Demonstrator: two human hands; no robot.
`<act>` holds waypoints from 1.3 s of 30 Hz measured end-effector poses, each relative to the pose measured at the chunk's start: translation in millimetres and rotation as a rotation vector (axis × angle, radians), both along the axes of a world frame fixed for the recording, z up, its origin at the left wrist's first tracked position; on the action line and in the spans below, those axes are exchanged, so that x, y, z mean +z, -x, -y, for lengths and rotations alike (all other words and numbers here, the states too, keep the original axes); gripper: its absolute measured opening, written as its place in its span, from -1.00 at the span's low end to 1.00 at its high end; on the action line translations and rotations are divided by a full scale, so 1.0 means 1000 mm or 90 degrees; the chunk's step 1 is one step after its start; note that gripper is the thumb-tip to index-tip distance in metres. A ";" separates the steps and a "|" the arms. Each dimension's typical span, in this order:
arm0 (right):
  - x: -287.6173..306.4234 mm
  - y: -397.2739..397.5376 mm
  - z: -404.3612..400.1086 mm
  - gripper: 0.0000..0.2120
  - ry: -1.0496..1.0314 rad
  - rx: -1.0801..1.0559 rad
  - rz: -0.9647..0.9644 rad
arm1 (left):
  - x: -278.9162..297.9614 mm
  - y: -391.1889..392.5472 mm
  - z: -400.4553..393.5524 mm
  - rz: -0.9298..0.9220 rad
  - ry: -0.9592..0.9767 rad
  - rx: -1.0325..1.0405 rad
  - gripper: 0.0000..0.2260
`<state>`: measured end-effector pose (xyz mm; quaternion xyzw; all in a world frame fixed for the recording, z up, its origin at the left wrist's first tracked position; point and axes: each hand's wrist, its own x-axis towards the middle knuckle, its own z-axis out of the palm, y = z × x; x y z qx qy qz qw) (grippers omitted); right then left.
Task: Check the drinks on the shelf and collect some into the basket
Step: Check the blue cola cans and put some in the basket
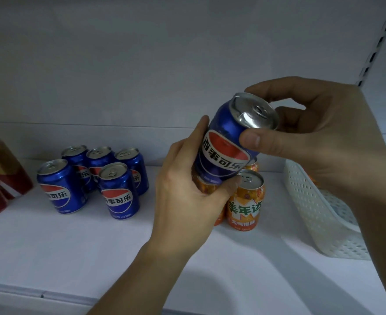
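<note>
Blue cola can (228,142) under inspection, tilted above shelf (96,246).
Gripped low by left hand (187,196), pinched at rim by right hand (319,137); next, probably into basket (319,214) just beneath right hand.

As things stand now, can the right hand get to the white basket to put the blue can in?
Probably yes. The right hand hangs just above the white basket, with nothing between them. But both hands grip the tilted blue can, so the left hand must first let go.
</note>
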<state>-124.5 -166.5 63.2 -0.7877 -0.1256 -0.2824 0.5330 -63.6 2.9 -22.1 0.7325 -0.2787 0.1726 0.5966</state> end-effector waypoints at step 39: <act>-0.001 0.003 -0.017 -0.39 0.235 -0.147 -0.034 | 0.002 0.020 0.020 -0.198 0.218 -0.382 -0.53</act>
